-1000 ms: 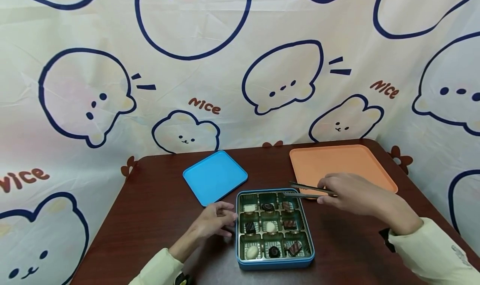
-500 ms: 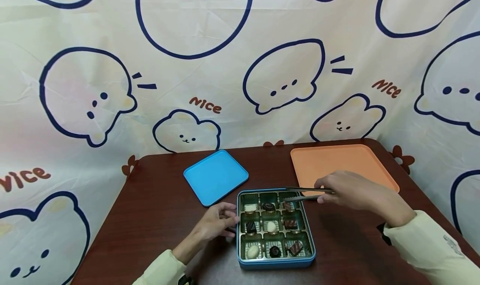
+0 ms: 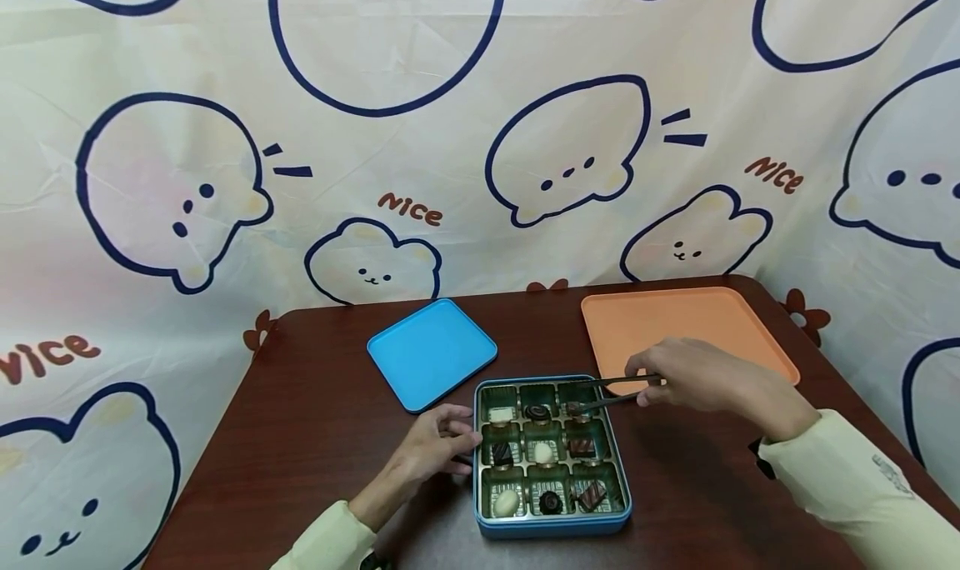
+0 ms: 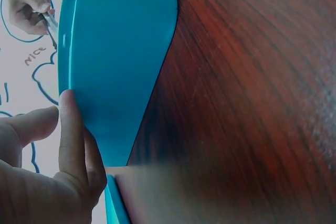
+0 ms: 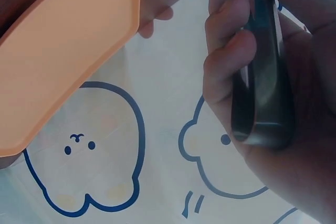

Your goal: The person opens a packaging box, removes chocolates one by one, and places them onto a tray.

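Observation:
A blue tin (image 3: 553,527) on the table holds a gold divider with one chocolate in each of its several compartments. My right hand (image 3: 693,378) grips a pair of metal tongs (image 5: 270,98) with its fingers curled round the arms. Their tips reach into the tin's far right compartment, over the dark chocolate (image 3: 576,408) there, which they partly cover. The tongs' arms stand apart. My left hand (image 3: 435,443) is at the tin's left side, its straight fingertips against the blue wall (image 4: 115,51). Other chocolates include a white oval one (image 3: 506,503) and a dark round one (image 3: 550,502).
A blue tray (image 3: 432,353) lies behind the tin to the left. An orange tray (image 3: 667,320) sits at the back right, partly behind my right hand. The brown wooden table (image 3: 315,420) ends at a hanging cloth (image 3: 465,162) printed with bears.
The tongs have dipped from over the tin's far right corner down into that compartment, with my right hand shifting slightly left. My left hand has edged closer to the tin's side.

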A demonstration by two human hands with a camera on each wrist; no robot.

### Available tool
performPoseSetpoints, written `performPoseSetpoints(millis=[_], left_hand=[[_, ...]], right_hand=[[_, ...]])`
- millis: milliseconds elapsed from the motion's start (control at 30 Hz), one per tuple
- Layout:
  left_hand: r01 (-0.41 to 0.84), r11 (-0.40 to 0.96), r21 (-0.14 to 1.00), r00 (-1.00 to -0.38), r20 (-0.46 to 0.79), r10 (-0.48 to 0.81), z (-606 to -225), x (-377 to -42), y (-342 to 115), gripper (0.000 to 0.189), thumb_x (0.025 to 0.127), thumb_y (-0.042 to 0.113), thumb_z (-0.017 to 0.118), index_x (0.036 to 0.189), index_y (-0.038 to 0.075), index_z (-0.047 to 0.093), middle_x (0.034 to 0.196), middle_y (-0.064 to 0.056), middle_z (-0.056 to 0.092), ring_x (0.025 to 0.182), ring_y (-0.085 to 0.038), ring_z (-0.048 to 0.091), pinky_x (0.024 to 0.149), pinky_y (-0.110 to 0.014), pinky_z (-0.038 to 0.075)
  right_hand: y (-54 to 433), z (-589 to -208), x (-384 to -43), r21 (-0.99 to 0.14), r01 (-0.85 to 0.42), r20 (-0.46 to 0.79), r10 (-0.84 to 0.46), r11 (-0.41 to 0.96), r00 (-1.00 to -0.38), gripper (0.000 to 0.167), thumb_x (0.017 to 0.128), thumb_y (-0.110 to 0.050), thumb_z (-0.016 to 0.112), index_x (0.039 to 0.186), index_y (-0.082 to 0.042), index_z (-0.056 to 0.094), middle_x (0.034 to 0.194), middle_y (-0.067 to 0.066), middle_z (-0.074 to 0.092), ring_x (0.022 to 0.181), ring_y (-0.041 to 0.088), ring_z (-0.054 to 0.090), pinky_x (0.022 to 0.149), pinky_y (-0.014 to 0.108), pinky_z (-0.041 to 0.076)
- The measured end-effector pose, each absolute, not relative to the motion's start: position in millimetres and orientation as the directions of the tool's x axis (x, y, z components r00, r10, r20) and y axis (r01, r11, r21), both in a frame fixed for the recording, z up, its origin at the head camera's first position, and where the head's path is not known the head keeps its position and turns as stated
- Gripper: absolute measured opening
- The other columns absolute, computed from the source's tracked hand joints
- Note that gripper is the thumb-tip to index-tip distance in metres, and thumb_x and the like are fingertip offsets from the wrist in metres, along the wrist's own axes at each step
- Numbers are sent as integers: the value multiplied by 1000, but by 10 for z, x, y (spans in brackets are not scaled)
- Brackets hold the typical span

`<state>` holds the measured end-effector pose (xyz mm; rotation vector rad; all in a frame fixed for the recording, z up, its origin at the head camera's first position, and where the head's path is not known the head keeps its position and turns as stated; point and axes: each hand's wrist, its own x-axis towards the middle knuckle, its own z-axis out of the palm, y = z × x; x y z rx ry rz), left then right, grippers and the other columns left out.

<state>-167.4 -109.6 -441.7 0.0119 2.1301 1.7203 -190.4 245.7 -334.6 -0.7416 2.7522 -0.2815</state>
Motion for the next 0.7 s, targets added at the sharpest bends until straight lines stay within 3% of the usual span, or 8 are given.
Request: performPoseSetpoints(millis=[300, 500, 700], left_hand=[[-256, 227, 940, -921, -308, 237, -4444, -1667, -1089, 53, 92, 9, 71, 137, -7, 48, 104, -15, 60, 83, -18, 65, 63, -37, 61], [-272, 207, 940, -917, -319, 238, -4457, -1658, -1095, 51, 92, 9, 70, 136, -6, 49, 106, -15, 61, 85, -17, 64, 64, -36, 61], [-273, 191, 943, -918, -315, 240, -4463, -1654, -1094, 51, 92, 8, 70, 137, -6, 49, 106, -16, 62, 83, -16, 66, 64, -35, 61]], right_hand=[[2460, -3364, -1960, -240, -492, -198, -539, 837, -819, 28, 87, -26, 77, 112, -14, 74, 86, -11, 69, 71, 2, 57, 65, 31, 52], [2439, -3370, -1995, -217, -517, -195, -555, 828, -808, 24, 88, -24, 77, 110, -15, 75, 87, -10, 69, 70, 3, 56, 64, 30, 52], [2402, -3365, -2058, -192, -535, -204, -567, 822, -798, 18, 86, -22, 78, 104, -18, 79, 83, -12, 69, 64, 4, 50, 58, 26, 44]])
